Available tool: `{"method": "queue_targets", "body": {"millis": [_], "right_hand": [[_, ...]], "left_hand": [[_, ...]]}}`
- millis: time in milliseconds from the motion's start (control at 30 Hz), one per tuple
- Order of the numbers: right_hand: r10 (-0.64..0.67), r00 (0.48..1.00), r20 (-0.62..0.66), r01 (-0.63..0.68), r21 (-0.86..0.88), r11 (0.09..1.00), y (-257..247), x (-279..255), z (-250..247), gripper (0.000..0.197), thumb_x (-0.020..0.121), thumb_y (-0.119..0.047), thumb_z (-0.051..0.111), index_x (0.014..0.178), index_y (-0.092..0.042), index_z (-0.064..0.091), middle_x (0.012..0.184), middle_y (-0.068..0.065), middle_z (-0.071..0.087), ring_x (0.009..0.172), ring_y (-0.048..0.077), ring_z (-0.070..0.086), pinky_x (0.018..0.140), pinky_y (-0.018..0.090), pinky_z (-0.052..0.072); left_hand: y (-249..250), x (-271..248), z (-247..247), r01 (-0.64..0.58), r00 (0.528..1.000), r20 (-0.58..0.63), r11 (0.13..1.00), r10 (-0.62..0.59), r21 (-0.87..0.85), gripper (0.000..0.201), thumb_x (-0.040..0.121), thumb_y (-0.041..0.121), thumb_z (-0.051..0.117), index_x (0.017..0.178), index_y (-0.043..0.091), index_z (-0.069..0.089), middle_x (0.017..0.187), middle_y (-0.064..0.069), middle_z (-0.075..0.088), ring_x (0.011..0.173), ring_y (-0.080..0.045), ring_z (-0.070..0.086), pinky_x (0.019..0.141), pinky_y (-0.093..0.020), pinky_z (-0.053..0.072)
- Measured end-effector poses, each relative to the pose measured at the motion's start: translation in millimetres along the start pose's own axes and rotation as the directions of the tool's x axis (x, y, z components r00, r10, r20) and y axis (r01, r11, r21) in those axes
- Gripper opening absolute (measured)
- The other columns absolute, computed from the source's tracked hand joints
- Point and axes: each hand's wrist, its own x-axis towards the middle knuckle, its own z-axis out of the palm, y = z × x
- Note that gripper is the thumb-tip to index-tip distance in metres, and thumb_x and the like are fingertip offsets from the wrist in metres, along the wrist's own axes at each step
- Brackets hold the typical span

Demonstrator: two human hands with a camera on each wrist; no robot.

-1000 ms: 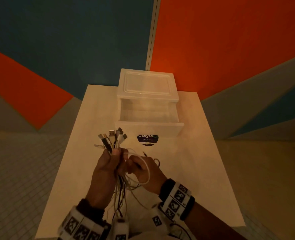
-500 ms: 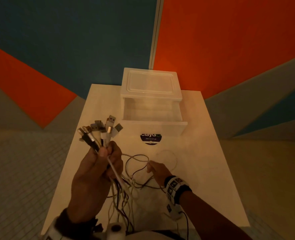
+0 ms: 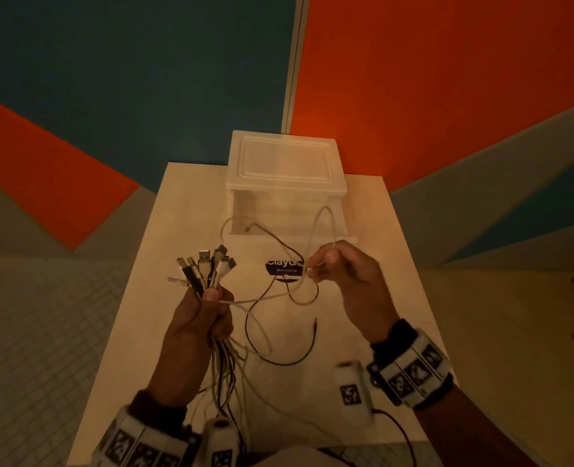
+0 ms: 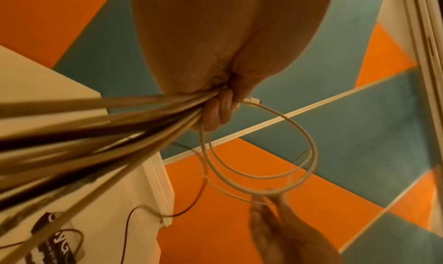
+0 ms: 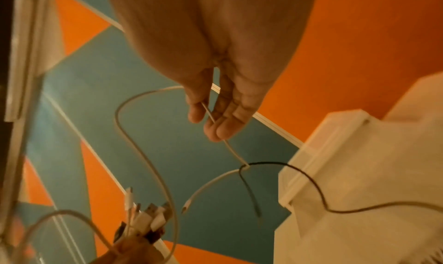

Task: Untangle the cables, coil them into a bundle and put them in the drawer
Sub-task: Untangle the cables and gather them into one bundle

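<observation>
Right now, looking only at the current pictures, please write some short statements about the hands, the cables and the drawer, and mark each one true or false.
1. The left hand grips a bunch of cables with the plugs pointing up. True.
2. The right hand is empty. False: it pinches a white cable.
3. The drawer is pulled open. True.
4. The cables already lie in the drawer. False: they are in the hands, above the table.
5. A black cable crosses the white one. True.
</observation>
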Motion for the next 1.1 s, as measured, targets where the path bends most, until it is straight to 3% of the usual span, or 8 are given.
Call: {"method": "queue_targets", "body": {"millis": [167, 400, 500, 600, 767, 833, 967, 1100], "right_hand": [[-0.115, 0.992, -0.058, 0.107, -0.125, 0.986, -41, -29, -27, 0.024, 0.098, -0.013, 0.042, 0.087, -0.007, 0.063, 0.072, 0.002, 0.058, 0.065, 0.016, 0.052, 0.063, 0.024, 0.044], [-0.091, 0.996, 0.004, 0.089, -0.261, 0.961, -53, -60, -62, 0.024, 0.097, -0.016, 0.043, 0.087, -0.019, 0.065, 0.064, 0.004, 0.053, 0.06, 0.017, 0.048, 0.058, 0.024, 0.041], [0.022, 0.996, 0.087, 0.005, -0.295, 0.956, -45, -57, -61, 0.022, 0.1, -0.016, 0.046, 0.086, -0.013, 0.064, 0.071, 0.005, 0.059, 0.062, 0.02, 0.054, 0.06, 0.029, 0.046], [0.011, 1.0, -0.021, -0.016, -0.254, 0.967, -32, -52, -52, 0.024, 0.1, -0.01, 0.045, 0.082, -0.005, 0.061, 0.077, 0.008, 0.062, 0.064, 0.027, 0.058, 0.063, 0.037, 0.05], [0.046, 0.999, 0.022, -0.038, -0.284, 0.958, -34, -47, -44, 0.021, 0.099, -0.009, 0.048, 0.083, -0.008, 0.062, 0.066, 0.008, 0.061, 0.053, 0.019, 0.054, 0.057, 0.03, 0.047], [0.063, 0.993, 0.1, -0.025, -0.344, 0.939, -37, -44, -36, 0.02, 0.098, -0.011, 0.051, 0.082, -0.011, 0.063, 0.063, 0.004, 0.059, 0.053, 0.01, 0.053, 0.055, 0.024, 0.045], [0.095, 0.967, 0.235, -0.001, -0.37, 0.929, -24, -41, 3, 0.021, 0.099, -0.015, 0.053, 0.079, -0.014, 0.06, 0.062, -0.003, 0.054, 0.057, 0.006, 0.05, 0.058, 0.024, 0.042], [0.16, 0.917, 0.366, 0.028, -0.459, 0.888, 4, -45, 39, 0.025, 0.099, -0.016, 0.048, 0.075, -0.018, 0.053, 0.066, -0.007, 0.052, 0.061, 0.006, 0.046, 0.061, 0.024, 0.038]], "left_hand": [[-4, 4, -6, -0.008, 1.0, -0.025, 0.999, 0.009, 0.032, 0.033, 0.095, 0.023, 0.042, 0.073, 0.026, 0.066, 0.075, -0.009, 0.031, 0.053, -0.01, 0.029, 0.049, -0.022, 0.032], [-3, 4, -7, 0.017, 0.999, -0.034, 1.0, -0.016, 0.025, 0.041, 0.1, 0.017, 0.038, 0.071, 0.026, 0.066, 0.075, -0.008, 0.033, 0.056, -0.013, 0.028, 0.051, -0.025, 0.029], [-5, 5, -6, 0.02, 0.999, -0.042, 0.999, -0.018, 0.043, 0.044, 0.101, 0.015, 0.036, 0.072, 0.026, 0.066, 0.077, -0.008, 0.036, 0.056, -0.013, 0.029, 0.051, -0.025, 0.03], [-6, 5, -2, 0.029, 0.999, -0.038, 0.999, -0.028, 0.039, 0.044, 0.1, 0.016, 0.035, 0.071, 0.026, 0.066, 0.076, -0.008, 0.036, 0.055, -0.013, 0.028, 0.051, -0.025, 0.029], [-5, 2, -2, 0.048, 0.999, -0.027, 0.998, -0.047, 0.048, 0.027, 0.093, 0.03, 0.051, 0.071, 0.026, 0.065, 0.074, -0.008, 0.038, 0.054, -0.012, 0.03, 0.051, -0.026, 0.029], [-6, -1, 0, 0.05, 0.999, 0.002, 0.994, -0.05, 0.094, 0.025, 0.087, 0.043, 0.058, 0.079, 0.02, 0.065, 0.075, -0.008, 0.047, 0.053, -0.011, 0.033, 0.051, -0.025, 0.032], [-12, -3, 20, 0.029, 0.995, 0.088, 0.982, -0.046, 0.185, 0.04, 0.095, 0.037, 0.052, 0.107, 0.0, 0.058, 0.078, -0.001, 0.063, 0.053, -0.01, 0.034, 0.051, -0.024, 0.033], [-11, -6, 32, 0.007, 0.995, 0.101, 0.988, -0.023, 0.156, 0.033, 0.1, 0.024, 0.039, 0.118, 0.006, 0.06, 0.081, -0.003, 0.067, 0.054, -0.013, 0.031, 0.054, -0.028, 0.031]]}}
